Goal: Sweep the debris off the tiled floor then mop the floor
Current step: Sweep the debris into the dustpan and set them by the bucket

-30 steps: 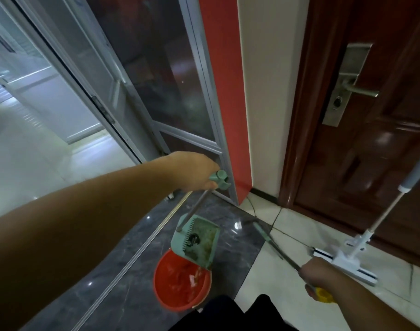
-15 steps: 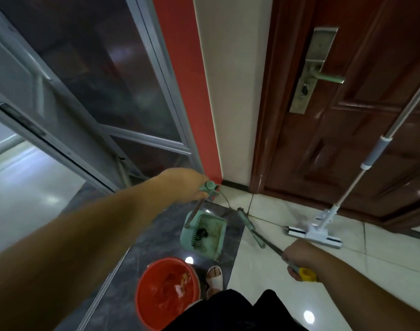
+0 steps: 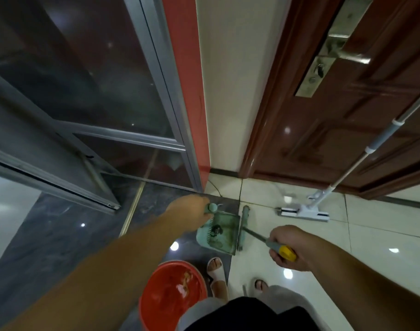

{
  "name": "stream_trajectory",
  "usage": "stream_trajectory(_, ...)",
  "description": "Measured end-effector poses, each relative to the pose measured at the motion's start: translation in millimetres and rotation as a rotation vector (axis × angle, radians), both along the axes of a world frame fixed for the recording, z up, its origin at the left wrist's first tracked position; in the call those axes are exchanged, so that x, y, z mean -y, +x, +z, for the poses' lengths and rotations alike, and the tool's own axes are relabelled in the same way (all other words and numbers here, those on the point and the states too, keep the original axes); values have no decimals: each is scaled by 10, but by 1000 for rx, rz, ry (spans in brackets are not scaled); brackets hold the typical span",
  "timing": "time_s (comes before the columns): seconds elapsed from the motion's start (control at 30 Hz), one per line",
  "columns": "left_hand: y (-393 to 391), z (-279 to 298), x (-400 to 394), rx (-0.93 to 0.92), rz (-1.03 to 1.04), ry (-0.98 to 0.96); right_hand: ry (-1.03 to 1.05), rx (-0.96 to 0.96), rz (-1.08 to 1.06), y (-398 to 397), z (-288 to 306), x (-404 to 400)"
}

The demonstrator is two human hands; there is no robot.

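The pale floor tiles [image 3: 323, 237] are glossy and mirror the lights, as does the dark polished stone floor [image 3: 49, 235]. The green dustpan [image 3: 218, 234] looks like matt, grimy plastic; the red bucket [image 3: 156, 304] smooth plastic. The brown door [image 3: 335, 139] is lacquered, shiny wood with a brushed-metal lock plate [image 3: 323, 58]. The glass door frame [image 3: 161, 75] is dull metal.

One dustpan [image 3: 219, 232], one broom [image 3: 245, 223], one mop [image 3: 307, 211], one bucket [image 3: 156, 283].
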State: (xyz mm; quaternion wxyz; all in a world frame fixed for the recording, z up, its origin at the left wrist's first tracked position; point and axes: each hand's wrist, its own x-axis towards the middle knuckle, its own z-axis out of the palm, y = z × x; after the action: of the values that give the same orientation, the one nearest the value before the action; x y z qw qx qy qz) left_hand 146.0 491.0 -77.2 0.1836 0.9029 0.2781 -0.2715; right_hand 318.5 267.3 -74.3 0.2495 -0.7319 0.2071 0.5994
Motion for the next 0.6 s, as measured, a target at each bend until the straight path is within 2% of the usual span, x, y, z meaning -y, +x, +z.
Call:
stream_trajectory(0.17,-65,-452,-69,6,63,-22,21,-26,-18,-101,-10,-294)
stream_trajectory(0.37,-136,-750,-42,-50,16,20,-2,-92,119,-147,-31,-636)
stream_trajectory(0.6,-331,-1056,-49,-74,37,-25,72,-167,164,-354,-114,-1196)
